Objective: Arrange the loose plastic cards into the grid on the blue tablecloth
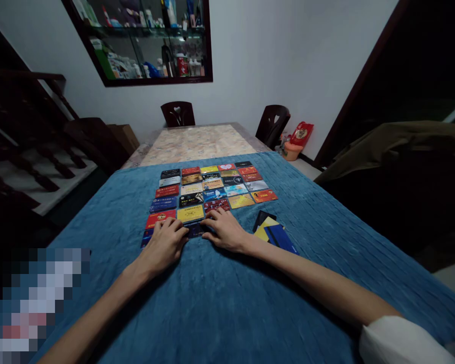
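Observation:
Several plastic cards lie face up in close rows on a blue cloth (pixel 212 303). At the near edge of the rows, a dark card (pixel 195 230) lies flat between my hands. My left hand (pixel 167 236) has its curled fingers at the card's left edge, and my right hand (pixel 224 230) pinches its right edge. Just beyond are a yellow card (pixel 190 213) and a red card (pixel 160 220). Part of a blue card (pixel 147 236) shows left of my left hand. Loose cards, with a blue card (pixel 280 239) on top, overlap beside my right forearm.
The cloth covers the near part of a long table (pixel 200 141), whose patterned top shows beyond it. Dark chairs (pixel 178 114) stand around it. A wall cabinet (pixel 151 45) holds bottles and boxes. To the right, a red bag (pixel 302 134) sits by an orange bucket (pixel 291 151).

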A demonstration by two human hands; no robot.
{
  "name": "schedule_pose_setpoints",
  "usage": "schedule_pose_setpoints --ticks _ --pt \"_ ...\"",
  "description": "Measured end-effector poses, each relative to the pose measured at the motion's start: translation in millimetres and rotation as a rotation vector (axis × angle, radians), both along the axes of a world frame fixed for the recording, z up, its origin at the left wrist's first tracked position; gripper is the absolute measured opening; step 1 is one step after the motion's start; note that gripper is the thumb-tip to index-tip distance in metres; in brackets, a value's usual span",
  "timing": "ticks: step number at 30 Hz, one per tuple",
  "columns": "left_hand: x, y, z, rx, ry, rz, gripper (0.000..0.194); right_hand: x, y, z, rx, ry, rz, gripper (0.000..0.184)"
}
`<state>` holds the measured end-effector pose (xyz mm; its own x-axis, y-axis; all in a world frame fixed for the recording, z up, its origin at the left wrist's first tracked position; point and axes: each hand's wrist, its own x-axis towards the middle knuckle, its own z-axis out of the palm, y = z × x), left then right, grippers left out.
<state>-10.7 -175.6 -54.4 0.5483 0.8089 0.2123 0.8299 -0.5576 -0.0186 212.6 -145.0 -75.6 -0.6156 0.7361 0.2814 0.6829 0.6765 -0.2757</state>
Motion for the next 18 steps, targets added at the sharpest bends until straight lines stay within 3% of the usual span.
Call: schedule_pose_setpoints --ticks 8,12,18 --pt "19.2 -10.2 9.2 0.037 0.001 -0.008 0.019 17.9 0.4 11.3 0.047 -0.022 0.028 0.028" --pt "31.8 -15.5 11.2 0.039 0.005 -0.067 0.02 58.9 -1.7 19.2 0.099 0.025 0.074 0.024" --pt "62.7 -30.1 8.2 0.045 0.015 -0.224 0.02 137.5 -20.0 25.2 0.096 0.015 0.2 0.042"
